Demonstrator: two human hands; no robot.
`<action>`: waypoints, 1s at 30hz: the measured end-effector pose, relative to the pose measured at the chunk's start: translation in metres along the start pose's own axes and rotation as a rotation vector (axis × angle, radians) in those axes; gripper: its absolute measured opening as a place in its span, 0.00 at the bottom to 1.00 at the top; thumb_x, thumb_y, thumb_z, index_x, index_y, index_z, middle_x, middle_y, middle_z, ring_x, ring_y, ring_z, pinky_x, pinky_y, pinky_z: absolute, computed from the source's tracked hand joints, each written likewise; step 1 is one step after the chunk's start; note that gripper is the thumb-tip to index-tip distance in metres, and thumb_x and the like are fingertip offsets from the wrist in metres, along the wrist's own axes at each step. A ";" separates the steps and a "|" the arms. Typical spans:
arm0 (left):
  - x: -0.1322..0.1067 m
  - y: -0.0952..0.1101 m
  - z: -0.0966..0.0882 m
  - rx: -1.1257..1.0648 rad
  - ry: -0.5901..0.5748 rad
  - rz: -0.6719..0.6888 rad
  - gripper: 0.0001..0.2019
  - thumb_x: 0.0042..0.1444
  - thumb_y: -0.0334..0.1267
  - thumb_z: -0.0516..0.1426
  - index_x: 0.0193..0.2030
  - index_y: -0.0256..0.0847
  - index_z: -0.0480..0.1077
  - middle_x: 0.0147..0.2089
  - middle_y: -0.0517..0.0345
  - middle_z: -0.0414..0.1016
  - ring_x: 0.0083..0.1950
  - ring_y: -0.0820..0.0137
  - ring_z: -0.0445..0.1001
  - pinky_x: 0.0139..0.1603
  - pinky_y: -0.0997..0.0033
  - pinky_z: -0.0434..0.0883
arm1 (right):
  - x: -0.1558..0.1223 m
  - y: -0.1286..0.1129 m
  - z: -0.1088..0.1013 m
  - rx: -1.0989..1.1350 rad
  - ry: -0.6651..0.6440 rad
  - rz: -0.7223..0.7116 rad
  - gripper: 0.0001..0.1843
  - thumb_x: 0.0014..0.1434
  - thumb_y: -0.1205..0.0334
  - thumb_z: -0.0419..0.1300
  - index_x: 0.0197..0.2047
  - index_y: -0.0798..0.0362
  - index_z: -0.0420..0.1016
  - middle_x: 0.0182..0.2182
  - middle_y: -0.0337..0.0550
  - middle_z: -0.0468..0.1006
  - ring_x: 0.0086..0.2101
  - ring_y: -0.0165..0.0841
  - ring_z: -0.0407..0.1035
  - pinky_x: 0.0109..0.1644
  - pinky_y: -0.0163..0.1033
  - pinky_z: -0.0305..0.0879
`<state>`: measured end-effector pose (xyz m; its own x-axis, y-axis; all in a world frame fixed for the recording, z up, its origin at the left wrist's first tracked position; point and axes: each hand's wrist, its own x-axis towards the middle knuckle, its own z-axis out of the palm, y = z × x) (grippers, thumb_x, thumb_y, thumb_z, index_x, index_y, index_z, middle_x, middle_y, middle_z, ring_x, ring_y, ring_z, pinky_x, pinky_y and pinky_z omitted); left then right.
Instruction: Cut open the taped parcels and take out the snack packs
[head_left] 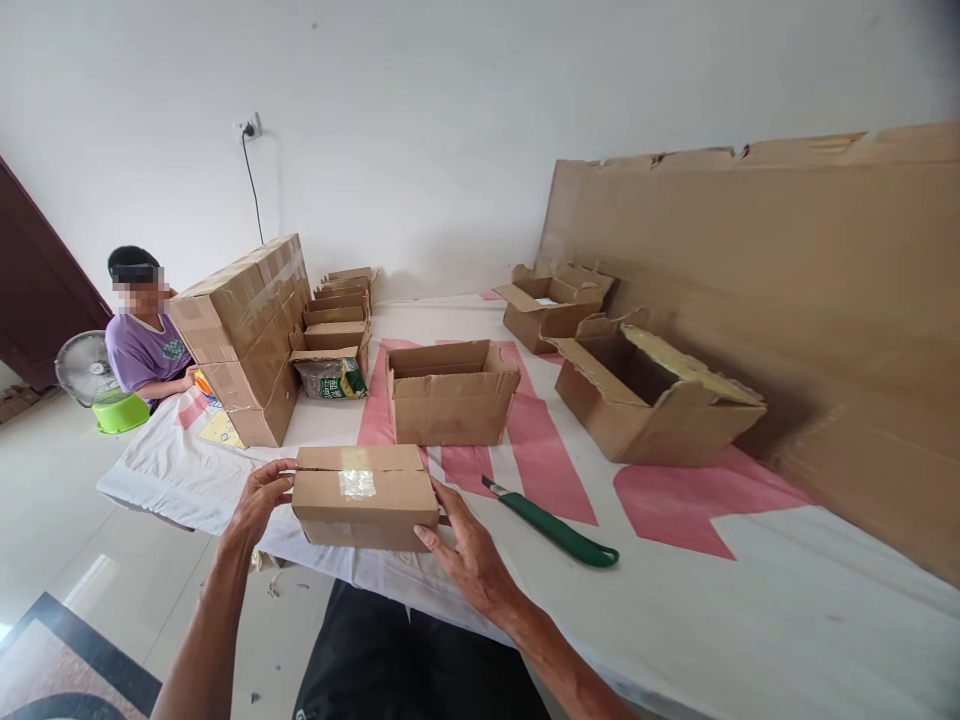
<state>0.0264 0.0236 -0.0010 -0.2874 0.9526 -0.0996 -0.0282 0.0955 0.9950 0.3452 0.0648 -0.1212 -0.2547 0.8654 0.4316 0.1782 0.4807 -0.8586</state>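
Observation:
A closed cardboard box (352, 525) with a patch of clear tape over its top seam is at the table's near edge. My left hand (259, 500) grips its left end, fingers against the side. At the right end, my right hand (465, 545) holds it, with the thumb on the front face and the fingers behind the corner. To the right lies a green-handled knife (559, 530), its blade end toward the box. Just behind stands an open cardboard box (450, 408) with its flaps up.
Stacked sealed boxes (244, 340) rise at the left, beside a row of open boxes (337, 330) and a green packet (337, 380). Two open boxes, one large (637, 425) and one smaller (551, 325), stand before a cardboard sheet (787, 250). A person (146, 345) sits beyond the stack.

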 end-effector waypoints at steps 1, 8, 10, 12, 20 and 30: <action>0.001 0.001 -0.001 0.003 -0.008 -0.007 0.19 0.41 0.44 0.72 0.41 0.41 0.82 0.41 0.50 0.87 0.45 0.57 0.84 0.45 0.61 0.77 | 0.000 0.000 0.000 0.000 -0.002 -0.002 0.34 0.71 0.52 0.59 0.77 0.40 0.59 0.65 0.51 0.74 0.60 0.48 0.75 0.62 0.55 0.77; 0.010 0.006 -0.005 0.110 0.024 0.008 0.15 0.39 0.43 0.71 0.35 0.41 0.82 0.43 0.50 0.87 0.43 0.59 0.83 0.43 0.63 0.77 | -0.001 0.000 0.002 0.026 -0.006 0.009 0.34 0.71 0.53 0.59 0.77 0.40 0.59 0.66 0.52 0.74 0.59 0.48 0.75 0.60 0.54 0.79; 0.010 0.006 -0.004 0.117 0.026 0.017 0.15 0.39 0.44 0.72 0.35 0.41 0.82 0.42 0.50 0.86 0.42 0.60 0.83 0.41 0.65 0.77 | -0.001 0.002 0.002 0.026 -0.004 0.007 0.34 0.71 0.53 0.59 0.77 0.40 0.59 0.66 0.52 0.73 0.59 0.48 0.75 0.59 0.53 0.79; 0.009 0.006 -0.003 0.113 0.016 0.018 0.17 0.39 0.45 0.73 0.36 0.40 0.81 0.39 0.52 0.86 0.40 0.62 0.83 0.41 0.65 0.77 | -0.001 0.003 0.003 0.010 -0.001 -0.004 0.34 0.71 0.53 0.59 0.77 0.39 0.59 0.67 0.50 0.73 0.61 0.48 0.74 0.61 0.54 0.77; 0.000 0.007 0.003 0.098 -0.057 0.051 0.24 0.42 0.55 0.76 0.40 0.39 0.81 0.35 0.52 0.86 0.36 0.62 0.82 0.42 0.63 0.77 | -0.002 0.005 0.006 -0.007 0.022 -0.018 0.34 0.71 0.53 0.58 0.77 0.40 0.57 0.68 0.50 0.72 0.64 0.49 0.71 0.67 0.57 0.72; -0.003 0.009 0.009 0.163 -0.080 0.188 0.18 0.46 0.53 0.75 0.36 0.42 0.86 0.69 0.44 0.76 0.69 0.43 0.73 0.59 0.56 0.77 | -0.003 0.003 0.003 -0.030 -0.002 -0.028 0.35 0.72 0.54 0.58 0.78 0.38 0.54 0.70 0.51 0.69 0.67 0.49 0.67 0.71 0.59 0.68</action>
<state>0.0359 0.0243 0.0084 -0.1960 0.9773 0.0810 0.1748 -0.0464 0.9835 0.3437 0.0634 -0.1255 -0.2617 0.8514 0.4545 0.1991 0.5085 -0.8378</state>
